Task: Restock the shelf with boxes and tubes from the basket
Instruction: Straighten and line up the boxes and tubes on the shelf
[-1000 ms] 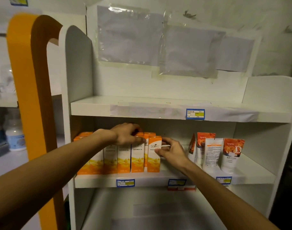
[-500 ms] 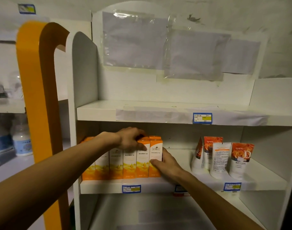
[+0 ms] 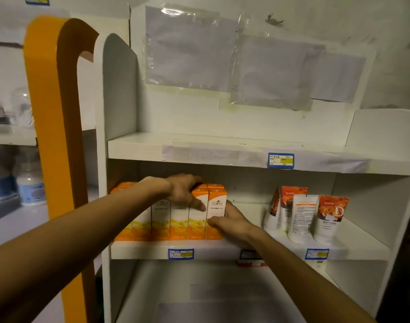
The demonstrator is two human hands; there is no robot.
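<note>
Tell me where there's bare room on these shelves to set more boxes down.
The top shelf shows nothing standing on it. On the middle shelf, a gap lies between the orange boxes and the tubes, though the right hand sits in it. The left end is crowded with boxes under the left hand.

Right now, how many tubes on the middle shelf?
4, clustered at the shelf's right: leftmost tube, back tube, white-label tube, rightmost tube. More may hide behind.
</note>
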